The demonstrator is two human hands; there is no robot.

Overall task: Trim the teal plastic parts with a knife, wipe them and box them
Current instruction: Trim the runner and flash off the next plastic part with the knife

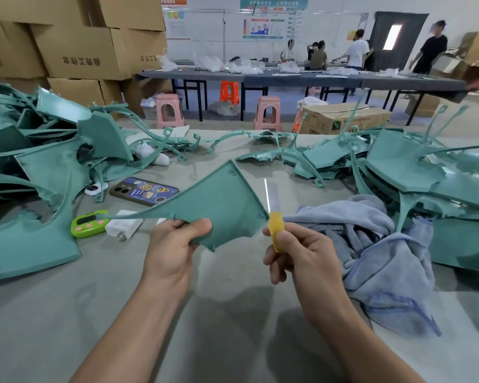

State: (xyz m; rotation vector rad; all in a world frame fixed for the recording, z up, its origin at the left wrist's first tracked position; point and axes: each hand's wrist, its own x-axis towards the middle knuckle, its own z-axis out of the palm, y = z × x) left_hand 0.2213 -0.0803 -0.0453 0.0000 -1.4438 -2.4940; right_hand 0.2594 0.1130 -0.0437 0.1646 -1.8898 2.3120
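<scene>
My left hand [172, 244] grips a flat, fan-shaped teal plastic part [221, 205] by its lower edge, thumb on top, holding it above the table. A thin teal arm runs from the part to the left. My right hand [296, 250] holds a knife [274, 217] with a yellow handle, its bare blade pointing up right beside the part's right edge. A crumpled blue-grey cloth [371, 244] lies on the table to the right of my right hand.
Heaps of teal parts lie at the left [39, 172] and the right [415, 172]. A phone [143, 191], a green timer [87, 223] and a white charger [123, 225] sit left of centre. Cardboard boxes [80, 51] are stacked at the back left. People stand at a far table [288, 77].
</scene>
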